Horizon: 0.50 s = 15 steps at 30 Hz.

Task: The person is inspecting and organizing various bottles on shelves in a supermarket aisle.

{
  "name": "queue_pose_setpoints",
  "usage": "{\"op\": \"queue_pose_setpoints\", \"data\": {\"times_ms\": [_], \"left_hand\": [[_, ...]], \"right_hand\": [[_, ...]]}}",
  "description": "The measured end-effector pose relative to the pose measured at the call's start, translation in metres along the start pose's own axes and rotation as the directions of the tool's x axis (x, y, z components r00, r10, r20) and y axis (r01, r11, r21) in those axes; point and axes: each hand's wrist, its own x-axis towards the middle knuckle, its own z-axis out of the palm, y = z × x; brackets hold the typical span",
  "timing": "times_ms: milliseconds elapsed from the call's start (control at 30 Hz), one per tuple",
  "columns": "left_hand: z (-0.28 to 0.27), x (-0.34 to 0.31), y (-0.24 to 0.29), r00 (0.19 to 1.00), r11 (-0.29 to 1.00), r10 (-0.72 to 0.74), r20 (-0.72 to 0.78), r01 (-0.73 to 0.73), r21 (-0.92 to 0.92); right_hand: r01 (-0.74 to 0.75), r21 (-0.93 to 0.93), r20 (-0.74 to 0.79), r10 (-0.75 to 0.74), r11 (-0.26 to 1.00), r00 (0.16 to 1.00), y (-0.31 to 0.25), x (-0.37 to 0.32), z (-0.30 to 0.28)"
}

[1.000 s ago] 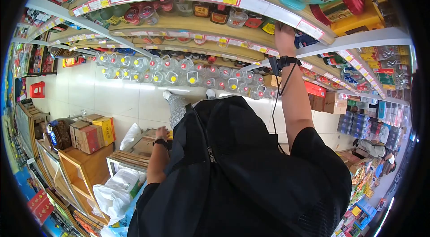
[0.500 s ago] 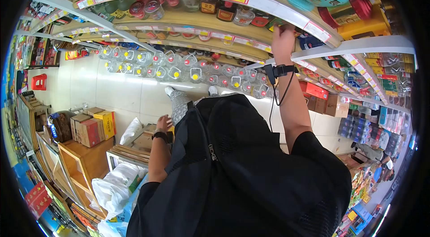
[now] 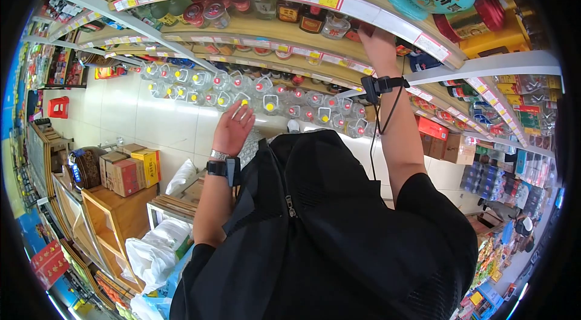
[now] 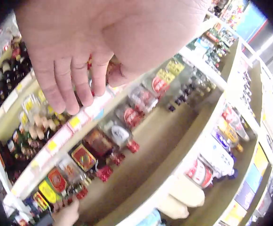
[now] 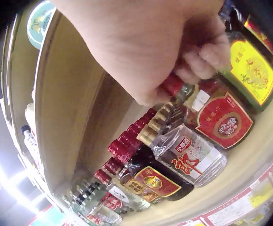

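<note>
Right grip (image 5: 146,47) pinches red bottle cap (image 5: 173,84), under curled fingers; left grip (image 3: 233,129) relaxed, raised.

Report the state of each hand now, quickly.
Left hand: open, fingers relaxed, holding nothing.
Right hand: closed, fingers curled round a red bottle cap.

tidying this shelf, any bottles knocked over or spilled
Nothing stands out. The bottles stand upright in even rows on the wooden shelf, and the right hand grips a red-capped bottle by its top. No spill or breakage shows.
</note>
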Motion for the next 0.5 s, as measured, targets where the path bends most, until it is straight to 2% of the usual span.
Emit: {"op": "queue_pose_setpoints", "data": {"times_ms": [33,67,167,233,267,333,367,400,467,500], "left_hand": [[0.014,-0.003,-0.003,0.994,0.999,-0.034,0.108,0.037,-0.031],[0.03,-0.006,-0.004,0.993,0.999,-0.036,0.109,0.04,-0.033],[0.069,-0.015,-0.004,0.945,0.973,-0.104,0.31,0.162,-0.166],[0.092,-0.022,0.001,0.943,0.979,-0.09,0.32,0.144,-0.147],[0.1,-0.024,0.001,0.941,0.984,-0.083,0.328,0.129,-0.121],[0.11,-0.017,-0.008,0.951,0.992,-0.072,0.302,0.099,-0.076],[0.115,-0.015,-0.013,0.956,0.997,-0.07,0.284,0.079,-0.019],[0.117,-0.013,-0.02,0.956,0.996,-0.074,0.283,0.083,-0.018],[0.12,-0.007,-0.032,0.963,0.973,-0.177,0.205,0.203,-0.109],[0.123,-0.006,-0.034,0.961,0.972,-0.184,0.208,0.209,-0.107]], "right_hand": [[0.012,-0.044,0.026,-0.011,0.999,1.0,0.002,-0.002,0.0],[0.012,-0.047,0.026,-0.011,0.999,1.0,0.007,-0.006,0.001],[0.056,0.011,-0.025,-0.056,0.998,0.998,0.009,-0.016,-0.008],[-0.064,0.078,0.078,0.058,0.995,0.995,-0.011,-0.028,-0.046],[-0.057,0.079,0.085,0.05,0.995,0.995,-0.025,-0.034,-0.062],[-0.09,0.212,0.1,0.07,0.973,0.993,-0.06,-0.045,-0.097],[-0.053,0.239,0.167,0.013,0.97,0.986,-0.078,-0.049,-0.113],[-0.057,0.237,0.169,0.017,0.97,0.986,-0.09,-0.053,-0.122],[-0.093,0.429,0.403,-0.098,0.898,0.91,-0.107,-0.06,-0.132],[-0.098,0.484,0.46,-0.157,0.87,0.874,-0.116,-0.065,-0.131]]}}
